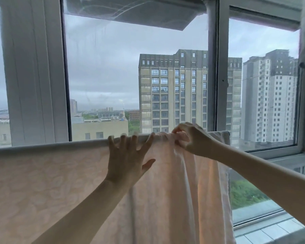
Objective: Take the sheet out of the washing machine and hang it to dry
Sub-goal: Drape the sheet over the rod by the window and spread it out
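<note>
Sheet (51,182) is already draped over the rail (42,146) across the lower frame; left hand (127,159) rests flat, fingers spread, right hand (192,140) pinches a bunched fold. Next up, probably: spreading it rightward.

**A:** What does the sheet (42,182) look like, and how does it lie?

**B:** It is pale pink with a faint woven floral pattern, draped over a horizontal support before the window, its top fold running from the left edge across to right of centre.

**A:** Is it evenly spread?

**B:** No. The left part hangs flat and smooth; the right part is gathered into vertical folds and bunched at the top, backlit by daylight.
</note>
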